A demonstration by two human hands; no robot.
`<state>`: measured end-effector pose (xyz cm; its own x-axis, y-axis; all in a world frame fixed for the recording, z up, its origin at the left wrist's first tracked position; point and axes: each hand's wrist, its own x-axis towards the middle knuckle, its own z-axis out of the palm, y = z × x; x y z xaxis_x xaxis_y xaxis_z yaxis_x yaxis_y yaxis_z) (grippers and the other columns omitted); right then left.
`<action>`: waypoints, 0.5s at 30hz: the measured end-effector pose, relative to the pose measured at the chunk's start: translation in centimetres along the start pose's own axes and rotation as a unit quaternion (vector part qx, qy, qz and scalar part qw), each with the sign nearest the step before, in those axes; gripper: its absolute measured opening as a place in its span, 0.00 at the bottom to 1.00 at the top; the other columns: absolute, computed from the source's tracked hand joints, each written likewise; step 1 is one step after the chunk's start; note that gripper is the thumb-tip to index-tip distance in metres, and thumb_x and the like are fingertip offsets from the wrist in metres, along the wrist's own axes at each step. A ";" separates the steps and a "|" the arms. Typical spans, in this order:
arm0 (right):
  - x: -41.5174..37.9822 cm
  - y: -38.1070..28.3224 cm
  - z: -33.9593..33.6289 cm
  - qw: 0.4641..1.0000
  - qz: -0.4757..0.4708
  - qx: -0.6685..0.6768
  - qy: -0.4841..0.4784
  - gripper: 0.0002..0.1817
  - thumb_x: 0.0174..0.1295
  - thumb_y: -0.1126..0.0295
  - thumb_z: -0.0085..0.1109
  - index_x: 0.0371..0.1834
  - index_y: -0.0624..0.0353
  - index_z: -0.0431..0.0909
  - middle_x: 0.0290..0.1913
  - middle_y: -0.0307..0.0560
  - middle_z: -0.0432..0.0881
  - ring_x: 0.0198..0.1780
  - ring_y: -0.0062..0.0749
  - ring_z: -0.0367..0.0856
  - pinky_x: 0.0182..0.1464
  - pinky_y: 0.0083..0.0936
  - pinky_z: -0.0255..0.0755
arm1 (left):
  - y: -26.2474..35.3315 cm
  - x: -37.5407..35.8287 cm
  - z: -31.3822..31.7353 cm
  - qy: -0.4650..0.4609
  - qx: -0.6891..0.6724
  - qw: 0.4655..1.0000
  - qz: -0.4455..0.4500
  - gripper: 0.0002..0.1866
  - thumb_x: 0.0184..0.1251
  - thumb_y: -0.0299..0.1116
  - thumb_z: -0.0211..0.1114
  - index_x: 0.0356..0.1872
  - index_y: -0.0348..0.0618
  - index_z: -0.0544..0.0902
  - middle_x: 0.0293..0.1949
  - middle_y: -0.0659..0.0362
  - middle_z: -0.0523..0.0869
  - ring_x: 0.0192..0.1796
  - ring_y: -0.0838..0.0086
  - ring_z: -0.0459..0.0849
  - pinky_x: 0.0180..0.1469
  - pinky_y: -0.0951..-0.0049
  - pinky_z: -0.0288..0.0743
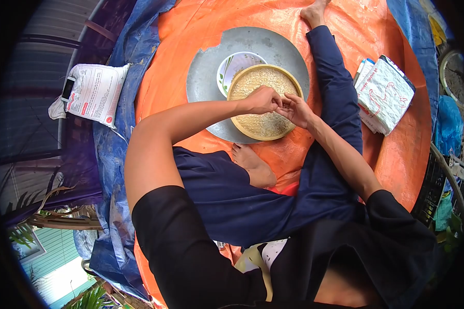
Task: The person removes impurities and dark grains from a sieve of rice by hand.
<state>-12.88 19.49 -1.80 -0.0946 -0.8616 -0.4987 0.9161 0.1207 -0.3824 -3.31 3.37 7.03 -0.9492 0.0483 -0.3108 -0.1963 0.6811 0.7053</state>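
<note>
A round, shallow yellow-rimmed sieve [265, 135] holds a layer of pale, fine grains. Above it, my left hand [263, 100] is closed, its fingertips pinched; whatever they hold is too small to make out. Close by on the right, my right hand [297, 111] is half curled with fingers apart, its fingertips meeting those of the left hand. The sieve overlaps a white bowl [231, 66] with a green leaf pattern, hiding part of it. Beneath both lies a large round grey metal tray [203, 77] with bits scattered on it.
An orange tarp [175, 67] covers the ground, with a blue tarp [113, 170] along the left. Printed white sacks lie on both sides, one left [95, 92] with a dark phone-like object [68, 88], one right [384, 95]. My bare foot [255, 165] is near the tray's edge.
</note>
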 end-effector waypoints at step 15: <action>-0.1 0.0 0.0 1.000 0.000 0.001 0.008 0.24 0.72 0.56 0.46 0.52 0.71 0.74 0.49 0.55 0.79 0.54 0.38 0.80 0.64 0.30 0.73 | -1.0 0.0 0.1 0.003 -0.008 1.000 -0.002 0.09 0.52 0.28 0.64 0.35 0.39 0.87 0.26 0.53 0.86 0.31 0.68 0.86 0.37 0.68 0.78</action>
<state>-12.87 19.52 -1.73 -0.1006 -0.8530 -0.5121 0.9170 0.1202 -0.3804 -3.10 2.82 6.26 -0.9500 0.0408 -0.3096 -0.2038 0.6702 0.7137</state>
